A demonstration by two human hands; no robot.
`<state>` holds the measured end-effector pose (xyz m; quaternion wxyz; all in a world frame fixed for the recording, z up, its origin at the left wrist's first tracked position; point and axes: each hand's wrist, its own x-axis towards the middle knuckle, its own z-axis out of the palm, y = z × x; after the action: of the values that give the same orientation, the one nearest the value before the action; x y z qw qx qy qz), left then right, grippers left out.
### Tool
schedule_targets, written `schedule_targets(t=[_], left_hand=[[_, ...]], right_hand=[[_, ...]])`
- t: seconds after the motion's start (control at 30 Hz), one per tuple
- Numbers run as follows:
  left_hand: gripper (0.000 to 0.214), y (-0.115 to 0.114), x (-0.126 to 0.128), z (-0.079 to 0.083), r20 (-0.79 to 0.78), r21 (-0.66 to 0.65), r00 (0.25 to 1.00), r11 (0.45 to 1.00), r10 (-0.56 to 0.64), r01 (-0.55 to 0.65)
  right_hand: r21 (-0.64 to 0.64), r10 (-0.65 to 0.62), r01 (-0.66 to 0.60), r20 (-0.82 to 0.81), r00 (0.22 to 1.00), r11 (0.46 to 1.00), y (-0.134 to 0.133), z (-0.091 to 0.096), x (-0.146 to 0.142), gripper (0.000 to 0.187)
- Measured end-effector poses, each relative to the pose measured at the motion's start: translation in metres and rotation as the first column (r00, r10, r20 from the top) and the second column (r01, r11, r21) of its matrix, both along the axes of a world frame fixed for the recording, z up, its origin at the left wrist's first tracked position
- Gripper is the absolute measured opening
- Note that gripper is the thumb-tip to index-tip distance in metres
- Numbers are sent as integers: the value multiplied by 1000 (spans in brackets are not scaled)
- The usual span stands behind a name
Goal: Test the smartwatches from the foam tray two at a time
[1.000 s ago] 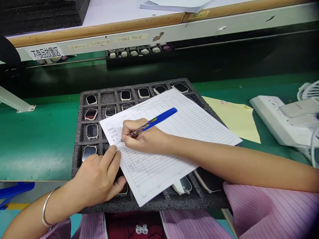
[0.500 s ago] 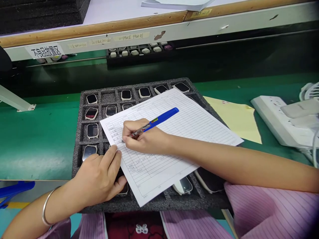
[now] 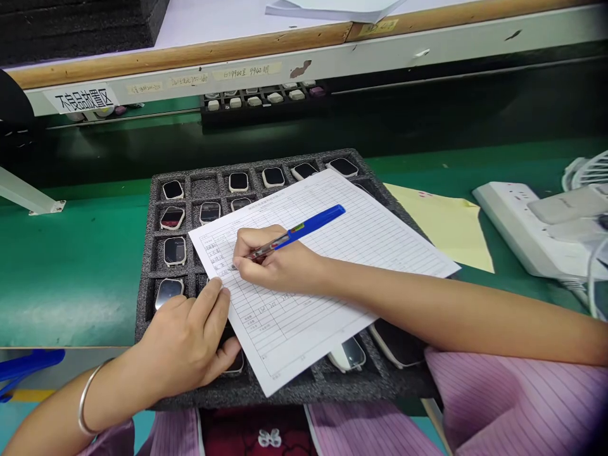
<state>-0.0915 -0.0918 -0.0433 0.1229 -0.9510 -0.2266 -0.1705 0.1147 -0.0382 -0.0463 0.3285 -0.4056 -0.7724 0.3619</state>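
Note:
A blue-capped pen (image 3: 313,223) is pinched in my right hand (image 3: 273,259), its tip down on a printed form (image 3: 294,348) near the left columns. Handwriting fills several cells there. The form lies aslant on a black foam tray (image 3: 147,253) and hides much of it. My left hand (image 3: 190,335) lies with fingers stretched out, its fingertips on the form's left edge and its palm over the tray. Square-faced smartwatches (image 3: 175,251) sit in the tray's compartments around the paper.
A yellow sheet (image 3: 441,221) lies right of the tray, beside a white power strip (image 3: 513,221) with a charger and cables. Behind, under a shelf (image 3: 304,44), stands another tray (image 3: 266,117) of small white items. A metal leg (image 3: 28,190) rises at the left.
The pen tip has shifted very slightly, and its cap end is a little farther right. My left hand keeps its place on the form. The whole view has shifted slightly.

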Motion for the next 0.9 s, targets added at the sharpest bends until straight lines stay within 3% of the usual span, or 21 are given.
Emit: schedule_targets(t=[0.9], left_hand=[[36, 0, 0, -1, -10, -2, 1000, 1000, 10, -10]], right_hand=[[-22, 29, -30, -18, 999, 999, 1, -2, 1, 18]])
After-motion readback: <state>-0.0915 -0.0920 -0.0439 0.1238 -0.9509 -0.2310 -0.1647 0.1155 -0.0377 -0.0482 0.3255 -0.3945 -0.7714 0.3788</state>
